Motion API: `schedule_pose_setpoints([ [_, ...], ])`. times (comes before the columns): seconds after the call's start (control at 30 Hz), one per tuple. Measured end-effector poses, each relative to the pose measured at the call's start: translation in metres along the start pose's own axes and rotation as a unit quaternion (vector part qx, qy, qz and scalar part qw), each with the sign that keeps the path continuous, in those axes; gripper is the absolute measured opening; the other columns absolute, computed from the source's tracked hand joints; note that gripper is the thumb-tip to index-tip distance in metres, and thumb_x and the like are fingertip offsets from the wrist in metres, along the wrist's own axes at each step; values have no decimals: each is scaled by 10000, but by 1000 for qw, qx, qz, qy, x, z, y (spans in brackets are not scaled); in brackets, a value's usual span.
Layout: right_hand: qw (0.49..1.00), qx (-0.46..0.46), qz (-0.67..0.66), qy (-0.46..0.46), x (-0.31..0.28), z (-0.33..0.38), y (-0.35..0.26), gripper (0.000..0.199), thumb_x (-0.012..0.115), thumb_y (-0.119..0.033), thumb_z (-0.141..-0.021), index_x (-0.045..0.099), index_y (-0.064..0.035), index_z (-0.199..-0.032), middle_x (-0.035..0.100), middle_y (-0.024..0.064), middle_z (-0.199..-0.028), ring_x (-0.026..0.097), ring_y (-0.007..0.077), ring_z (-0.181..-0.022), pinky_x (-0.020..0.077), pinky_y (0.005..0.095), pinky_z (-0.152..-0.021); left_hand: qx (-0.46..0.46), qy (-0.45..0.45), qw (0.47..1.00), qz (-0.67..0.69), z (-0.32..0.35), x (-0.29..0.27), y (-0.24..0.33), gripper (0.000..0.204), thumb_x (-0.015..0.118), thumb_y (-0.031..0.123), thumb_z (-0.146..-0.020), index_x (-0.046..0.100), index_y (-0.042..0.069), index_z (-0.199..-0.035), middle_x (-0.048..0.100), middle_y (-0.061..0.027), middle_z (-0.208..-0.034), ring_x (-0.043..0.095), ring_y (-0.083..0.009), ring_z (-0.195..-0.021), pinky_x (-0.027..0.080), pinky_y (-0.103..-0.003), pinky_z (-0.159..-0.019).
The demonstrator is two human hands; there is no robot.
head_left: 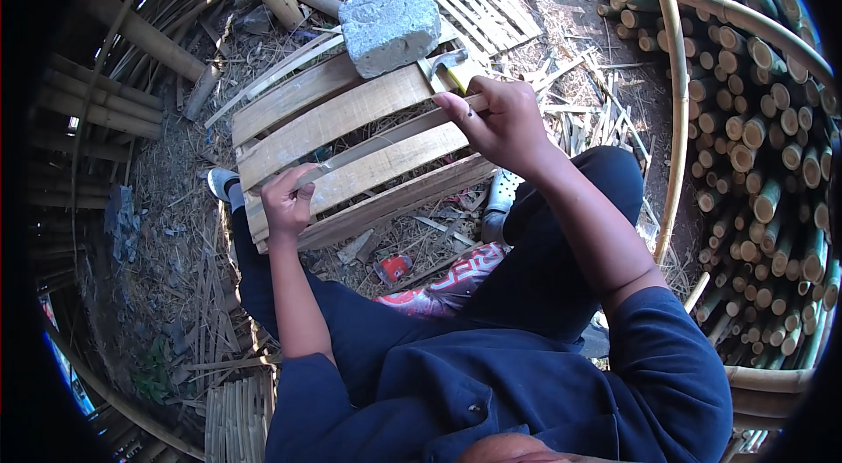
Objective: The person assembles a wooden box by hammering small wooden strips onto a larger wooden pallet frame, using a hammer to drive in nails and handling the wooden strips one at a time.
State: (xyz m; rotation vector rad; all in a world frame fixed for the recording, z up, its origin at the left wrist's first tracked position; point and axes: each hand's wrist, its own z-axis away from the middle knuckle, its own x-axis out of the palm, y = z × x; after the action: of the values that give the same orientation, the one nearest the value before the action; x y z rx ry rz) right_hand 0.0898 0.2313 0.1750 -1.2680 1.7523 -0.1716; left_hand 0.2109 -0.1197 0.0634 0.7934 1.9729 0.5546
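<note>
Presently, both hands are engaged with one thin bamboo strip (381, 143), which lies aslant across the centre of the frame, above the slatted wooden bench (395, 161). The left hand (288, 200), left of centre, has its grip closed around the strip's lower-left end, fingers curled and thumb pressed near it. The right hand (507, 125), right of and above centre, has its grip closed about the upper-right end, the thumb directed toward the left of the frame. Between the two, the strip is unsupported by either hand.

A rough grey stone block (390, 24) rests on the far part of the bench, top centre. A hammer (460, 74) with yellow on its handle lies just beside the block, near the right hand. A slatted panel (491, 7) is noted beyond, upper right of centre. Stacked bamboo poles (754, 130) occupy the right side, cut ends outward. A red container (394, 268) and a red-and-white printed sack (452, 281) lie below the bench, lower centre.
</note>
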Motion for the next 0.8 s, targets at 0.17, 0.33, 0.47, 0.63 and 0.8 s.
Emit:
schedule_pose_setpoints([
  [0.17,995,-20,-99,-18,-3,-1,-6,352,831,-259,-893,627,-7,-754,548,76,-549,501,78,-493,393,289,-469,-25,-32,999,10,-3,1,3,414,700,374,-962,743,-23,-1074,733,-145,-888,698,-235,-752,526,-325,-691],
  [0.33,987,9,-157,-26,-3,-1,-12,253,840,-198,-885,686,2,-860,582,37,-618,486,20,-557,390,253,-481,119,47,991,24,-43,7,70,469,677,395,-969,728,-34,-1150,692,-125,-994,655,-232,-900,510,-322,-829],
  [0.47,984,9,-175,-44,-5,-3,-16,220,838,-160,-883,699,9,-899,608,26,-663,498,3,-585,392,232,-492,81,-7,994,74,-72,11,133,357,639,294,-997,734,-14,-1152,695,-136,-1044,658,-235,-967,505,-330,-863],
  [0.63,984,-7,-166,-68,-4,-4,2,364,855,-282,-862,644,15,-851,640,129,-632,605,140,-531,479,316,-522,117,-143,978,94,-122,24,170,170,759,130,-909,784,40,-1051,727,-90,-903,678,-165,-772,520,-289,-674],
  [0.8,980,-27,-173,-91,-6,-5,3,422,829,-305,-885,569,17,-799,596,182,-629,591,311,-531,471,378,-520,32,-266,958,103,-155,17,177,122,825,152,-857,804,50,-922,732,-24,-809,636,-68,-684,465,-235,-560],
])
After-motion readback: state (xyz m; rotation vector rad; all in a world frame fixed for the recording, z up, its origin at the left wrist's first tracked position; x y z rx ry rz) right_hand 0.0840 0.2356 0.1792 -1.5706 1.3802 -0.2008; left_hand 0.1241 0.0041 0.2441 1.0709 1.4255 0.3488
